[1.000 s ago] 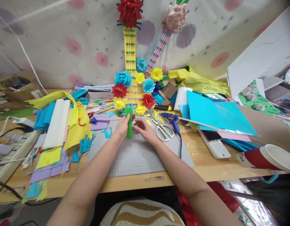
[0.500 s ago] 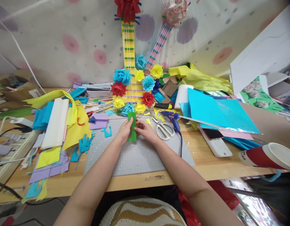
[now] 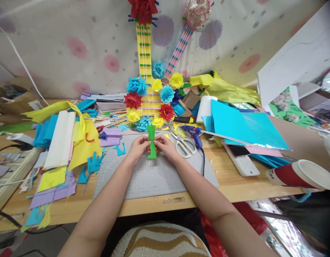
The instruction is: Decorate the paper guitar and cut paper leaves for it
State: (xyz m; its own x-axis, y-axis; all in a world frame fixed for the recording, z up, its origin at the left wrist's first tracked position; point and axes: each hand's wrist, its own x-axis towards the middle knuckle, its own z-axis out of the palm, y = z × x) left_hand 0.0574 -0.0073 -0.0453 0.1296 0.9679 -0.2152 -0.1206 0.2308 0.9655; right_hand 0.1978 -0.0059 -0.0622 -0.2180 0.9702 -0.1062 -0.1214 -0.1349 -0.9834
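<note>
A strip of green crepe paper [image 3: 151, 142] stands upright between my two hands, squeezed narrow at its middle like a bow. My left hand [image 3: 137, 147] pinches that waist from the left and my right hand [image 3: 165, 146] pinches it from the right. Both hands hover over the grey cutting mat [image 3: 154, 178]. Just beyond them leans a yellow paper guitar [image 3: 146, 82] trimmed with red, blue and yellow paper flowers.
White-handled scissors [image 3: 182, 146] and a blue glue gun [image 3: 193, 134] lie right of my hands. Cyan sheets [image 3: 245, 126], a phone [image 3: 241, 151] and a red paper cup [image 3: 301, 175] fill the right side. Yellow, blue and purple paper scraps [image 3: 74, 142] cover the left.
The green strip was flat and held mostly in my left hand. Now both hands have gathered it at the middle, so it is pinched into a bow shape and sits slightly lower.
</note>
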